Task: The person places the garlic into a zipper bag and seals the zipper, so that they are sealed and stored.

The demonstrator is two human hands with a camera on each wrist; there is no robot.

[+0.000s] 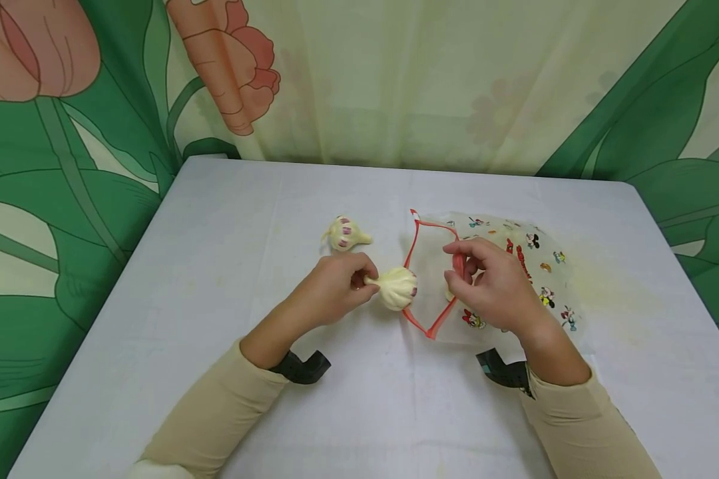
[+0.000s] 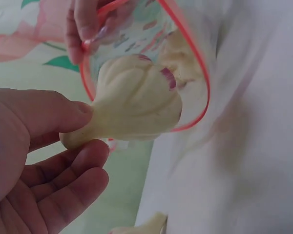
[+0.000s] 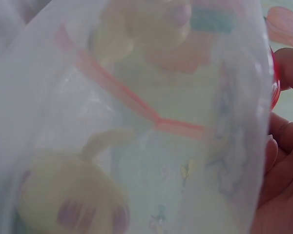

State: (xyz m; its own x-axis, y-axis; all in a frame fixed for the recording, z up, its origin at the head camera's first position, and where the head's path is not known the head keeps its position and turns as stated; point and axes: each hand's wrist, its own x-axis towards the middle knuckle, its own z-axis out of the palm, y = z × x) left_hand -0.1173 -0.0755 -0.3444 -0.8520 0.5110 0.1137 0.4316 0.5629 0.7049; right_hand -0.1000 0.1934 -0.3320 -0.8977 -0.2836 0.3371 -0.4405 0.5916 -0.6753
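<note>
My left hand (image 1: 339,286) pinches a garlic bulb (image 1: 398,289) by its stem, the round end pointing right into the mouth of a clear plastic bag (image 1: 533,266). The bag has a red rim (image 1: 415,322) and small cartoon prints. With thumb and fingers my right hand (image 1: 497,283) grips the far side of that rim, and the mouth stands open. Inside the bag sits another garlic bulb (image 3: 73,200), blurred through the plastic in the right wrist view. A further garlic bulb (image 1: 344,233) with purple patches lies on the table beyond my left hand.
The table (image 1: 156,372) has a white cover. Behind it hangs a pale curtain (image 1: 395,86) with large green leaves and pink flowers. Black straps (image 1: 302,368) are on both wrists, sticking out over the table.
</note>
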